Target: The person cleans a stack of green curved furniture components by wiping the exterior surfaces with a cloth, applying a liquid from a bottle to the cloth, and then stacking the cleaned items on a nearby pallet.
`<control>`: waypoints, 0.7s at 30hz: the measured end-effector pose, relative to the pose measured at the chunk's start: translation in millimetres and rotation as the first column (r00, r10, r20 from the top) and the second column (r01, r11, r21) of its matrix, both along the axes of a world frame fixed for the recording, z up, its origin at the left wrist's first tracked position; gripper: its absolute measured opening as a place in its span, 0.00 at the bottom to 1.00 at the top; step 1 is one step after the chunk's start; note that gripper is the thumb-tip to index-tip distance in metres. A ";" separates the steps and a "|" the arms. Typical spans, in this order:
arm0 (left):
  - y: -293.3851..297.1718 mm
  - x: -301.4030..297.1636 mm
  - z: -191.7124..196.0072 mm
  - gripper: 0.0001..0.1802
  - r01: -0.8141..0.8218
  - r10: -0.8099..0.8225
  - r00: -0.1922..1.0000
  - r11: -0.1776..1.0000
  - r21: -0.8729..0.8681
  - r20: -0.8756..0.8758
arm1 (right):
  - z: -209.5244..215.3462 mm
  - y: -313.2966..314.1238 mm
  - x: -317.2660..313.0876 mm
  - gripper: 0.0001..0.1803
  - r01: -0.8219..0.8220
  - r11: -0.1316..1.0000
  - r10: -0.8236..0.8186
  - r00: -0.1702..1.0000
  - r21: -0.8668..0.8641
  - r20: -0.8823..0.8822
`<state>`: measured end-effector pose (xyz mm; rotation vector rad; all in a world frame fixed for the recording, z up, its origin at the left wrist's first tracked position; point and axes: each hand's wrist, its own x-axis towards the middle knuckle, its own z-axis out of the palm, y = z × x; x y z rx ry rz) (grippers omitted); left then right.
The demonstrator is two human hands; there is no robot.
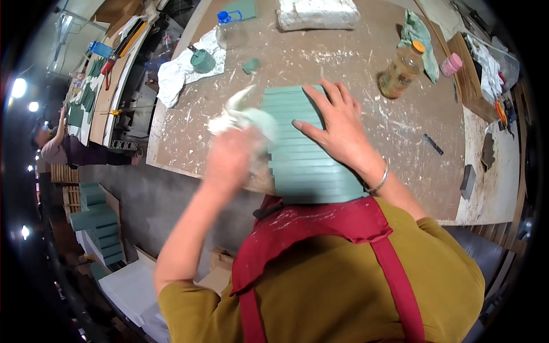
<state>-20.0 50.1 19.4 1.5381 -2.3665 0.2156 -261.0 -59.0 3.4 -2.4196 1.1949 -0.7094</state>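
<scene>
A pale green slatted panel lies at the table's near edge, its lower end against my red apron. My right hand rests on its upper right part, fingers spread and thumb pointing left across the slats. At the panel's left edge, my left hand is closed round a crumpled white cloth. Motion blurs this hand and the cloth, and part of the cloth overlaps the panel's edge. Just beyond the cloth sits a small green block.
The brown, white-flecked table carries a bottle with a yellow cap, a green tub on a white rag, a wrapped white bundle, a pink-lidded jar and a dark marker-like stick. Another person works far left.
</scene>
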 end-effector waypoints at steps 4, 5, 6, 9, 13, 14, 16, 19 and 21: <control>-5.1 -11.8 23.2 0.20 -0.067 0.059 0.992 0.996 -0.066 -0.109 | -2.5 -2.1 -0.3 0.35 -0.003 1.000 0.003 1.000 -0.009 0.009; 1.3 -31.6 20.8 0.20 0.019 -0.024 0.998 0.996 -0.092 -0.057 | -5.9 -0.5 -0.2 0.35 0.003 1.000 -0.002 1.000 -0.013 0.012; 14.1 -45.5 6.1 0.19 0.132 -0.119 0.988 0.980 0.147 -0.094 | -7.2 -2.6 0.8 0.35 -0.003 1.000 0.004 1.000 -0.029 0.019; -3.7 -3.3 -12.0 0.21 -0.044 0.048 0.995 0.998 0.042 -0.092 | -2.1 -4.4 1.8 0.35 0.002 1.000 -0.001 1.000 -0.029 0.025; -15.5 3.0 19.2 0.17 -0.296 0.251 0.883 0.954 -0.055 -0.396 | -4.9 -4.0 -0.7 0.35 -0.005 1.000 0.006 0.999 -0.005 0.031; -3.5 -14.3 8.5 0.17 -0.103 0.097 0.963 0.995 -0.009 -0.251 | -8.0 1.0 1.3 0.35 -0.010 1.000 0.010 0.999 -0.001 0.034; 6.7 -31.8 8.3 0.16 0.091 -0.077 0.967 0.995 0.047 -0.245 | -8.0 -2.9 0.4 0.35 -0.003 1.000 0.004 0.999 -0.021 0.043; -0.9 29.7 6.9 0.16 -0.300 0.324 0.932 0.941 0.155 -0.160 | -4.0 -2.2 -0.1 0.36 0.002 1.000 -0.001 0.999 -0.011 0.036; -6.4 26.9 13.6 0.17 -0.256 0.278 0.911 0.960 0.109 -0.304 | -2.2 -6.7 -0.1 0.36 0.003 1.000 -0.002 1.000 -0.026 0.028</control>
